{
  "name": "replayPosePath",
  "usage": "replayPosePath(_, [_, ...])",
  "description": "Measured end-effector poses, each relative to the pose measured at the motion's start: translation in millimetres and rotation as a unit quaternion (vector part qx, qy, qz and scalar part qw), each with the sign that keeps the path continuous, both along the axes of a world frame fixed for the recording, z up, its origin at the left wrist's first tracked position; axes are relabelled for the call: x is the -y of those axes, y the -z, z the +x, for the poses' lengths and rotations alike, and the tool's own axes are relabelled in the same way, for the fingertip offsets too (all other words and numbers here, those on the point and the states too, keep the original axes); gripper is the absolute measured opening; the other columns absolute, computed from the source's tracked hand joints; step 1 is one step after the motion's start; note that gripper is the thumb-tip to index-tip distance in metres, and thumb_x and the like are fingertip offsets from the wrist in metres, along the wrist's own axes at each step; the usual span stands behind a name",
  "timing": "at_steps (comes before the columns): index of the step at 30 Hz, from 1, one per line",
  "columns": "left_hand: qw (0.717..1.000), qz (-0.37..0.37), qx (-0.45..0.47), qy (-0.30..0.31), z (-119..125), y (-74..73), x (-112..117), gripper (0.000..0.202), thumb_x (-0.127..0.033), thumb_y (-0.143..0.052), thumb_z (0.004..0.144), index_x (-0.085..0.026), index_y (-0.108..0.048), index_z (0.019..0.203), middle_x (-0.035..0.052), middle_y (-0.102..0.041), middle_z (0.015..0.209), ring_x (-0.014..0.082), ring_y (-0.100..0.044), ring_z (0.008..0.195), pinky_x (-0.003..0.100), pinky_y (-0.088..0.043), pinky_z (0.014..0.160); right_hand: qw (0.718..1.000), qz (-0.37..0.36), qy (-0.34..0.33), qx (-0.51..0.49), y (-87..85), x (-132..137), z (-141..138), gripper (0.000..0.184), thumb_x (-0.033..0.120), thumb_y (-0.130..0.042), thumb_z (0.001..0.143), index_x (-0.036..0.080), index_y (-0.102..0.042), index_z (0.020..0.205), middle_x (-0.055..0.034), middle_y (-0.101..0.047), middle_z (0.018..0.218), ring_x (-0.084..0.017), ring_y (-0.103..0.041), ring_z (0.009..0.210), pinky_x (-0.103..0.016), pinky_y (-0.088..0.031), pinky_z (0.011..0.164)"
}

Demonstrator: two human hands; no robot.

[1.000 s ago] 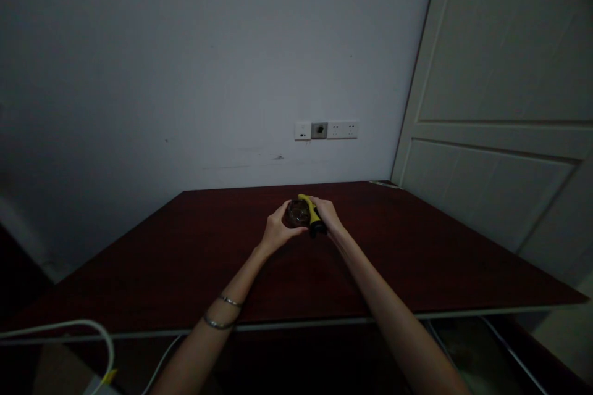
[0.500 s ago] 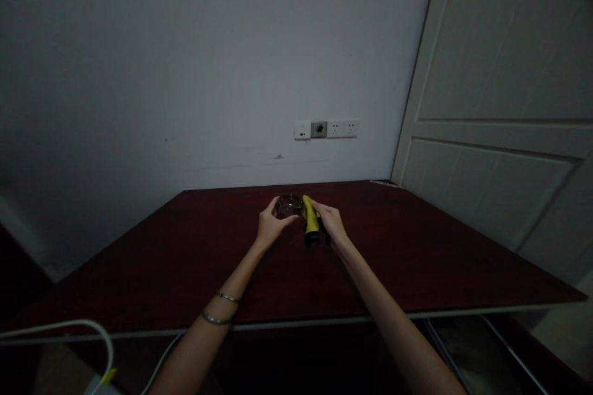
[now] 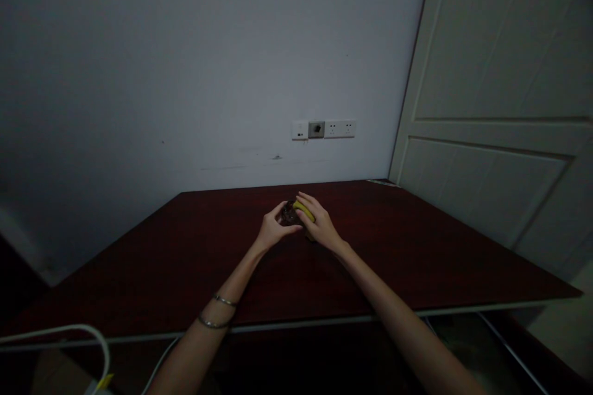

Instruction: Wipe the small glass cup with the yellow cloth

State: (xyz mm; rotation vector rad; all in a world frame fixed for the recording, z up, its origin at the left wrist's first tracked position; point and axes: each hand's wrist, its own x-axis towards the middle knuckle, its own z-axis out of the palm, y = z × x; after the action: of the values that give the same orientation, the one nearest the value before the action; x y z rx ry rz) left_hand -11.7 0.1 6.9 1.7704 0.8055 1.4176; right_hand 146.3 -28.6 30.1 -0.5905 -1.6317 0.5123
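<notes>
Near the middle of the table, my left hand [image 3: 273, 229] curls around the left side of a small, round, clear glass bowl [image 3: 288, 216], thumb along its near side. My right hand [image 3: 322, 226] grips a yellow cloth [image 3: 304, 210] that looks soft and folded. It holds the cloth against the upper right part of the bowl, at or over the rim. Both hands hide much of the bowl, and my right hand covers most of the cloth. Whether the bowl touches the table cannot be made out.
The dark red table [image 3: 185, 259] reaches back to a pale wall [image 3: 208, 62] with a row of sockets [image 3: 340, 129]. A white panelled door [image 3: 491, 179] stands at the right. A white cable [image 3: 69, 327] loops over the table's front left edge.
My right hand has moved left and turned over the bowl, bringing the cloth onto its right part. The cloth's dark end, which hung toward me, is now hidden. My left hand still holds the bowl.
</notes>
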Motion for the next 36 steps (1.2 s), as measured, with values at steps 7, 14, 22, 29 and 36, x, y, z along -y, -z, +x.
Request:
replayPosePath(7, [0.996, -0.039, 0.002, 0.076, 3.2, -4.8, 9.4, 0.088, -0.019, -0.081, 0.042, -0.008, -0.045, 0.122, 0.0181, -0.049, 0.125, 0.03, -0.048, 0.114, 0.044, -0.036, 0.1, 0.994, 0.015, -0.01, 0.103, -12.7, -9.8, 22.6, 0.035, 0.034, -0.052, 0.08, 0.023, -0.058, 0.113, -0.0063, -0.054, 0.123, -0.019, -0.048, 0.115, -0.036, -0.032, 0.102])
replayPosePath(14, [0.993, -0.047, 0.043, 0.098, 5.5, -10.6, 12.2, 0.079, -0.018, -0.08, 0.044, -0.01, -0.05, 0.116, 0.0149, -0.057, 0.117, 0.0285, -0.053, 0.108, 0.045, -0.038, 0.098, 0.964, -0.224, -0.099, -0.105, -4.8, -14.6, 20.9, 0.044, 0.041, -0.061, 0.072, 0.02, -0.059, 0.11, -0.0055, -0.061, 0.114, -0.021, -0.057, 0.104, -0.034, -0.041, 0.093])
replayPosePath(22, [0.991, -0.066, 0.074, 0.085, 6.3, -11.9, 12.0, 0.08, -0.016, -0.081, 0.042, -0.008, -0.05, 0.115, 0.0167, -0.057, 0.117, 0.0286, -0.053, 0.107, 0.045, -0.039, 0.097, 0.954, -0.241, -0.035, -0.178, -9.6, -29.6, 20.5, 0.041, 0.039, -0.061, 0.071, 0.016, -0.061, 0.105, -0.0086, -0.065, 0.105, -0.022, -0.062, 0.092, -0.037, -0.047, 0.085])
replayPosePath(29, [0.99, -0.05, 0.048, 0.126, 8.9, -13.9, 17.9, 0.075, -0.014, -0.08, 0.043, -0.008, -0.052, 0.113, 0.0161, -0.057, 0.116, 0.029, -0.054, 0.106, 0.043, -0.042, 0.094, 0.962, 0.09, -0.064, 0.251, -46.9, -13.4, 20.5, 0.034, 0.029, -0.052, 0.081, 0.025, -0.056, 0.115, -0.0043, -0.054, 0.123, -0.018, -0.046, 0.117, -0.036, -0.036, 0.1])
replayPosePath(36, [0.995, 0.002, 0.042, 0.094, 11.5, -15.9, 24.3, 0.086, -0.018, -0.08, 0.045, -0.009, -0.045, 0.123, 0.0163, -0.051, 0.124, 0.0296, -0.049, 0.113, 0.043, -0.039, 0.098, 0.948, 0.122, -0.019, 0.295, -46.3, -19.0, 26.1, 0.032, 0.03, -0.049, 0.083, 0.024, -0.057, 0.114, -0.0044, -0.059, 0.117, -0.017, -0.051, 0.112, -0.036, -0.04, 0.097])
